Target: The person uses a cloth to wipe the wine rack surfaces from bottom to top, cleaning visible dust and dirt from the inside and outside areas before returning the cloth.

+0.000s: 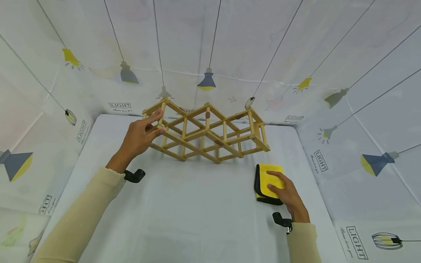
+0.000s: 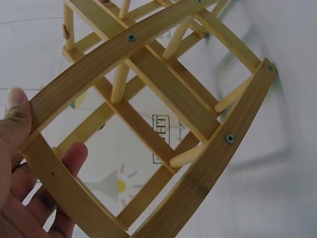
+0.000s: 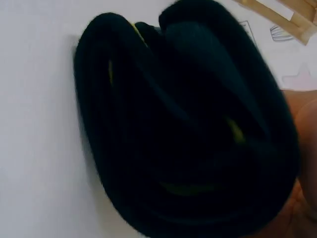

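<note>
A wooden lattice rack of crossed bamboo slats and round dowels stands stretched out at the back of the white table. My left hand grips its left end, thumb and fingers around an end post and slat. The left wrist view shows the slats close up, joined with small metal screws. At the right, my right hand holds a folded yellow cloth with black edging, fingers over its top. Its dark folded layers fill most of the right wrist view, hiding much of that hand.
White fabric walls printed with hanging lamps rise behind and beside the table. The rack's back side is close to the rear wall. Black wrist-camera mounts sit at both wrists.
</note>
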Available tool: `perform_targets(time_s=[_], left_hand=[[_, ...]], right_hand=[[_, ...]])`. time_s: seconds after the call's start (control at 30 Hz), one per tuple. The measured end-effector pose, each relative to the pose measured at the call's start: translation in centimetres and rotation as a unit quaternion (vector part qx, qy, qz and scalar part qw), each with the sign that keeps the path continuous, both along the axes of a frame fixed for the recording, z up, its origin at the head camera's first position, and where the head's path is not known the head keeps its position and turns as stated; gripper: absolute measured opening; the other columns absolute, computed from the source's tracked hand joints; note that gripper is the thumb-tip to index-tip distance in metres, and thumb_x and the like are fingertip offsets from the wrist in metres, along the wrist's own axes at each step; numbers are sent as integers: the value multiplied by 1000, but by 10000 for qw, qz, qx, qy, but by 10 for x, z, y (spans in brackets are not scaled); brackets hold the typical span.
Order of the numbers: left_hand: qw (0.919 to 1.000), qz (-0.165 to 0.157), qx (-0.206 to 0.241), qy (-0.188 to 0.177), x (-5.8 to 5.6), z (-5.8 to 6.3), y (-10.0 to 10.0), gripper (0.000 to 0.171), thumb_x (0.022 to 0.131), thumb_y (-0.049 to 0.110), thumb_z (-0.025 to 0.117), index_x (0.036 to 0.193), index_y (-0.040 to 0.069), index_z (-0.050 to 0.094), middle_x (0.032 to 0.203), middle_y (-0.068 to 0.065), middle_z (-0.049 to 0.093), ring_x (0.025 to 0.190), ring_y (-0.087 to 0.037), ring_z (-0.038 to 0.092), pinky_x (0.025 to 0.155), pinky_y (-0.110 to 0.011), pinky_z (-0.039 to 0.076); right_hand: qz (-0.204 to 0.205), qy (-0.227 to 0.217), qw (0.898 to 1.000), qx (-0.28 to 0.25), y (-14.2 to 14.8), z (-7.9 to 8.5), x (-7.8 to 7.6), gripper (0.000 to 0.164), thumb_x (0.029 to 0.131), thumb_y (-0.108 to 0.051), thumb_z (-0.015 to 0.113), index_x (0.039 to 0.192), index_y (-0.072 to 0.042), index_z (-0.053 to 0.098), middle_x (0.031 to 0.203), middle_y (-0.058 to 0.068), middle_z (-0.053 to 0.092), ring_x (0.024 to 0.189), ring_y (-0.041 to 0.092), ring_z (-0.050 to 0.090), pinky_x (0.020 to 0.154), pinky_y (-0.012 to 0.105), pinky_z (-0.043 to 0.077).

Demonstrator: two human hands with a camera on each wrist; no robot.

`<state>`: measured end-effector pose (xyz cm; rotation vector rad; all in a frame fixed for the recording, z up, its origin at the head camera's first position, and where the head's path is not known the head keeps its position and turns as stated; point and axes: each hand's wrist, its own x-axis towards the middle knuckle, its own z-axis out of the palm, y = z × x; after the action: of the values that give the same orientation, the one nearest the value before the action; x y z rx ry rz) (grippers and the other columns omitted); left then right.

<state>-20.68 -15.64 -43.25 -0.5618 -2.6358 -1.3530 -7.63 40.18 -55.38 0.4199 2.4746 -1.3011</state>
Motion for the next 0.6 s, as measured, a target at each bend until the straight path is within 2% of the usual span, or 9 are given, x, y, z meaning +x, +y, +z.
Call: perform_targets(time_s=[0.07, 0.1, 0.17, 0.27, 0.33, 0.43, 0.5, 0.6], left_hand=[[10000, 3, 2, -12, -1, -1, 1, 66, 99, 26, 74, 159, 16, 48, 167, 1, 44, 152, -31, 49, 116, -51, 50], [10000, 0, 3, -12, -2, -1, 2, 66, 99, 26, 74, 159, 16, 48, 167, 1, 44, 152, -31, 49, 116, -51, 50], [10000, -13, 4, -10, -2, 0, 3, 66, 99, 26, 74, 159, 16, 48, 167, 1, 43, 152, -32, 49, 116, -51, 50], [10000, -39, 1, -34, -2, 0, 4, 67, 99, 26, 74, 160, 16, 47, 167, 1, 43, 152, -32, 48, 116, -52, 49], [10000, -44, -21, -52, -2, 0, 4, 67, 100, 26, 74, 160, 16, 47, 167, 1, 43, 152, -33, 49, 116, -53, 49], [10000, -2, -52, -82, 0, 2, 3, 67, 99, 27, 74, 160, 18, 47, 167, 1, 43, 150, -35, 50, 115, -54, 50], [9999, 42, -83, -99, 1, 2, 2, 67, 99, 27, 74, 160, 19, 47, 167, 1, 43, 150, -36, 50, 115, -54, 50], [9999, 60, -101, -113, 2, 2, 1, 67, 100, 26, 73, 160, 18, 47, 167, 2, 43, 151, -35, 49, 116, -53, 49]], right_hand=[[-2, 52, 9999, -115, 0, -2, 0, 58, 104, -26, 71, 158, -29, 51, 177, 12, 23, 164, 47, 14, 124, 79, 18], [-31, 87, 9998, -151, -1, -3, 0, 57, 104, -28, 72, 157, -29, 53, 177, 11, 26, 164, 46, 15, 124, 78, 20], [-137, 241, 9996, -87, -3, -3, 1, 55, 103, -36, 72, 155, -31, 56, 174, 10, 33, 161, 43, 25, 124, 70, 31], [-554, 725, 9958, 32, -12, 2, 6, 50, 100, -42, 75, 148, -35, 64, 166, 7, 48, 143, 33, 50, 110, 45, 54], [-852, 1208, 9890, 7, -21, 12, 10, 47, 98, -42, 78, 144, -36, 68, 156, 5, 57, 124, 26, 61, 93, 30, 60], [-1016, 2054, 9730, -273, -37, 34, 14, 44, 96, -33, 81, 139, -30, 72, 141, 7, 65, 106, 18, 67, 80, 20, 61], [-881, 2464, 9646, -317, -49, 51, 14, 42, 96, -27, 81, 138, -26, 74, 134, 6, 65, 101, 15, 68, 79, 19, 61], [-472, 2884, 9560, -249, -67, 76, 9, 40, 97, -17, 80, 136, -21, 75, 129, 4, 64, 99, 13, 66, 80, 18, 59]])
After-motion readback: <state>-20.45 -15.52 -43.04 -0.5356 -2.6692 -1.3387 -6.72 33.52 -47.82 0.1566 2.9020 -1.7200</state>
